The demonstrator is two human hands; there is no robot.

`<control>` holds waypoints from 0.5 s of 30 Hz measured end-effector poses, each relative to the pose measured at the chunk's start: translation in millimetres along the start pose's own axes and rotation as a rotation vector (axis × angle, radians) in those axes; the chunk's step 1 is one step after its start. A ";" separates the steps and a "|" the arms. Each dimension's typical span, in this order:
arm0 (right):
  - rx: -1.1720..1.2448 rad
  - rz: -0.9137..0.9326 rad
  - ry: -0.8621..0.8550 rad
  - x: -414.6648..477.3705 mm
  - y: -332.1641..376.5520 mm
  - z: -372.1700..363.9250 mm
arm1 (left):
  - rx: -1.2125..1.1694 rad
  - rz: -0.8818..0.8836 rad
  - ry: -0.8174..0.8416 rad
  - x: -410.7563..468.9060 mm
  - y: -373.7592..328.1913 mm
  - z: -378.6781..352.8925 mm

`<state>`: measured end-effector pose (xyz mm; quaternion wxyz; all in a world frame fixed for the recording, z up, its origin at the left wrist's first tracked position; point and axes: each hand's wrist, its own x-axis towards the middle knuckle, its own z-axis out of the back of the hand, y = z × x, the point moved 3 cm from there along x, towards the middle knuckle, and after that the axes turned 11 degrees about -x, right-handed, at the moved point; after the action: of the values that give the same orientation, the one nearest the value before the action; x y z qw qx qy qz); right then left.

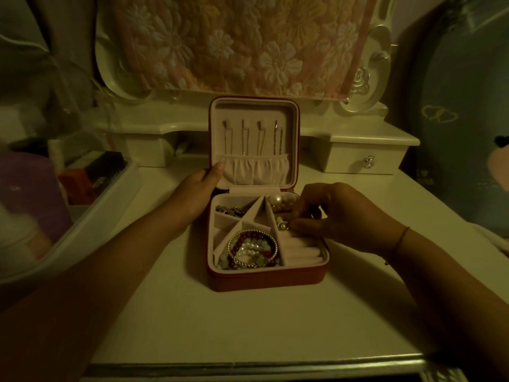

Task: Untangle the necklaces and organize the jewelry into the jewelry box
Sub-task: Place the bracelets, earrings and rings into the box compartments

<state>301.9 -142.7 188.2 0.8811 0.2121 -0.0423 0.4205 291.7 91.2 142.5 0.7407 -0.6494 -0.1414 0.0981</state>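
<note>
Right grip (338,216) is pinching a small pearl earring (281,224) just above the ring rolls (300,250) in the jewelry box (264,279); left grip (197,190) holds the lid (253,111) edge.

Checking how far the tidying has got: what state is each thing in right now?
jewelry box: open.
lid: upright, held at its left edge.
left hand: holds the lid.
right hand: pinches the pearl earring at the right compartment.
necklaces: hung straight in the lid, untangled.
bracelets: coiled in the front left compartment.
drawer: shut.
</note>
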 end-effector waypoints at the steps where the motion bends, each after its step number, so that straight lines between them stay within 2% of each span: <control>1: 0.003 0.003 -0.001 -0.1 0.5 -0.1 | -0.002 0.000 0.007 -0.4 -0.2 -0.3; 7: 0.025 0.029 -0.043 -0.7 1.0 4.7 | -0.013 0.002 -0.001 -0.8 -1.4 -0.3; 15: 0.054 0.066 0.030 -0.6 0.2 5.5 | 0.014 0.004 0.003 1.5 0.7 1.8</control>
<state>302.0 -145.3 193.1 0.8613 0.2279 -0.0248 0.4535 292.6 93.5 142.1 0.7454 -0.6444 -0.1384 0.0994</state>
